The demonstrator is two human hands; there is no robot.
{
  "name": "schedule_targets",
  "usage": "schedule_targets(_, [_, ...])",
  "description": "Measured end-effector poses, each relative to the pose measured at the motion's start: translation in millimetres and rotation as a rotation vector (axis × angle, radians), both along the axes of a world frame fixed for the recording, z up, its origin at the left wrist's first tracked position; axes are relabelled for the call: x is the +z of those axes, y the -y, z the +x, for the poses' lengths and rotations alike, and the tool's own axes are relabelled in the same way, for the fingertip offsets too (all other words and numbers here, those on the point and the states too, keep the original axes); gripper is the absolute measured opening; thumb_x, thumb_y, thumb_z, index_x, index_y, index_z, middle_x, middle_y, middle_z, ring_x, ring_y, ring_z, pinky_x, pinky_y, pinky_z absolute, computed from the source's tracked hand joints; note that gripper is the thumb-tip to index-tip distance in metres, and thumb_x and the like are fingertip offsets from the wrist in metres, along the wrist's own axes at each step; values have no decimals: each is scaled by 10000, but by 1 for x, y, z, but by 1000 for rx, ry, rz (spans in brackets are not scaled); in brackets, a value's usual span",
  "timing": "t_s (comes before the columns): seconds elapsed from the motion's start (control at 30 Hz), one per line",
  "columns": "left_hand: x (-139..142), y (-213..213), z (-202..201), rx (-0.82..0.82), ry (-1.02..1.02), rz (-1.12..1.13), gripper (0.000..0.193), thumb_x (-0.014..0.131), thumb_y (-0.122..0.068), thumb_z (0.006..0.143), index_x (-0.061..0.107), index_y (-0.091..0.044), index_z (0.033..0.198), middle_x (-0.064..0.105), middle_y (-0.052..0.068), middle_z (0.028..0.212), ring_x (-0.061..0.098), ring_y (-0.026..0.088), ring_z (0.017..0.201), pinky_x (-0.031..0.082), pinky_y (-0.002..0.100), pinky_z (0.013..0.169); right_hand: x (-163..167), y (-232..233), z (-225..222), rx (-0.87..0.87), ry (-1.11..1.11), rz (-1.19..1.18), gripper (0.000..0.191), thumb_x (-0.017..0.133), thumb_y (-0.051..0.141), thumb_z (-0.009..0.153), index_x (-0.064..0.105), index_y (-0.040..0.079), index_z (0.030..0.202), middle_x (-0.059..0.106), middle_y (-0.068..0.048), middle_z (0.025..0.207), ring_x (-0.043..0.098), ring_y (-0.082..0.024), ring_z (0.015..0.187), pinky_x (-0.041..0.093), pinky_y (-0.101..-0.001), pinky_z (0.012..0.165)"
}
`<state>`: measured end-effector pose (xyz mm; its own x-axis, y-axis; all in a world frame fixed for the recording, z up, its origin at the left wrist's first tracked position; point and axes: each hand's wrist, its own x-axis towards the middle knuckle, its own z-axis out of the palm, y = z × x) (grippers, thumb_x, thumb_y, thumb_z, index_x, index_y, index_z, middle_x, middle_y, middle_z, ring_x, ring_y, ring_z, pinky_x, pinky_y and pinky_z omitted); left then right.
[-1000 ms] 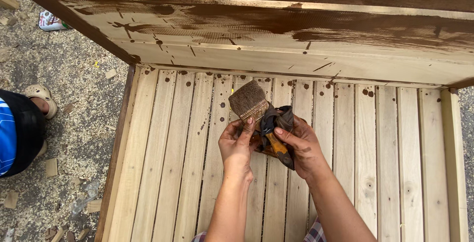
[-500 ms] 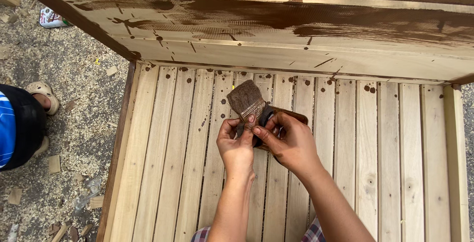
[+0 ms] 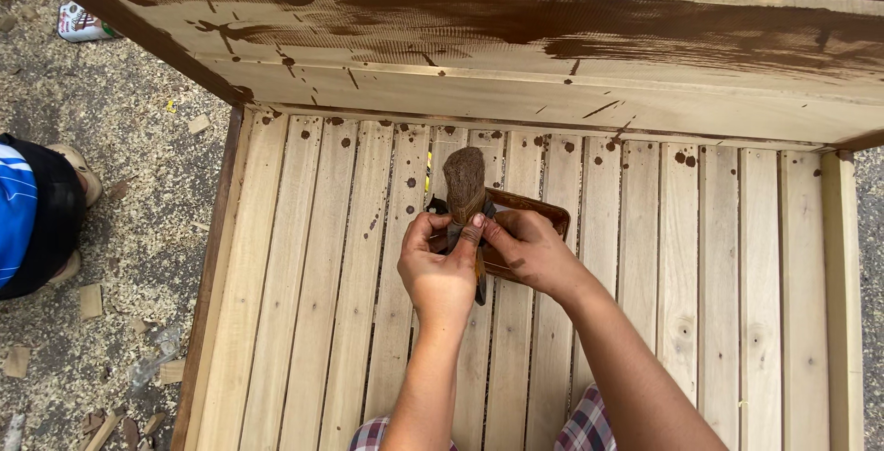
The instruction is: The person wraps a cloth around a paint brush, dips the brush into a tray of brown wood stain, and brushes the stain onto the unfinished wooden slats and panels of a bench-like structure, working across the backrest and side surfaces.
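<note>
My left hand [image 3: 440, 271] and my right hand [image 3: 529, 250] both grip a wide paintbrush [image 3: 464, 184] with dark brown bristles pointing up. The thumbs and fingers pinch its dark ferrule just below the bristles. Behind the hands sits a brown stain-covered container [image 3: 534, 211], mostly hidden by my right hand. All of this is held above the pale slatted floor [image 3: 304, 322] of a wooden crate.
The crate's back board [image 3: 516, 55] is partly coated with dark brown stain, and brown drips dot the slats. A person's foot in a sandal [image 3: 81, 175] and dark shorts are at the left on gravel strewn with wood scraps. A small can [image 3: 83, 23] lies at top left.
The brush has turned from a tilted, flat-on position to upright and edge-on. My right hand has shifted lower right, uncovering the brown container behind it.
</note>
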<state>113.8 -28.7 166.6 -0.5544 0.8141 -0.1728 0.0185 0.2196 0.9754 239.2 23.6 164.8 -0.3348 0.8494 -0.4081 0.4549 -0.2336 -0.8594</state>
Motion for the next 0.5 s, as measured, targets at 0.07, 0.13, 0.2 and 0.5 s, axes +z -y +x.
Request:
schedule_targets(0.07, [0, -1, -1, -20, 18, 45, 230, 834, -136, 862, 635, -22, 869, 735, 32, 774, 633, 63, 714, 499, 214, 663, -9, 0, 2, -60, -101, -110, 446, 613, 378, 994, 743, -48, 1018, 738, -87, 774, 610, -110, 709, 526, -312, 641])
schedule_targets(0.13, [-2, -1, -1, -16, 17, 47, 216, 811, -155, 883, 638, -24, 898, 738, 38, 795, 633, 66, 730, 506, 221, 669, -17, 4, 3, -114, -250, -178, 389, 615, 326, 981, 740, -39, 1036, 750, -50, 819, 624, -84, 739, 538, -280, 658])
schedule_targets(0.2, [-6, 1, 3, 10, 1, 1, 222, 789, -190, 894, 643, -27, 932, 733, 49, 813, 639, 83, 731, 522, 240, 660, -25, 11, 2, -161, -442, -210, 320, 611, 258, 965, 726, -33, 1031, 759, -19, 860, 661, -65, 773, 564, -256, 683])
schedule_targets(0.5, [-30, -14, 22, 208, -16, -102, 262, 518, -262, 1063, 575, -11, 1016, 701, 138, 919, 670, 231, 816, 543, 357, 771, -65, 45, -13, -496, -655, -12, 256, 667, 165, 1010, 667, 12, 804, 531, 46, 654, 411, -36, 573, 336, -224, 507])
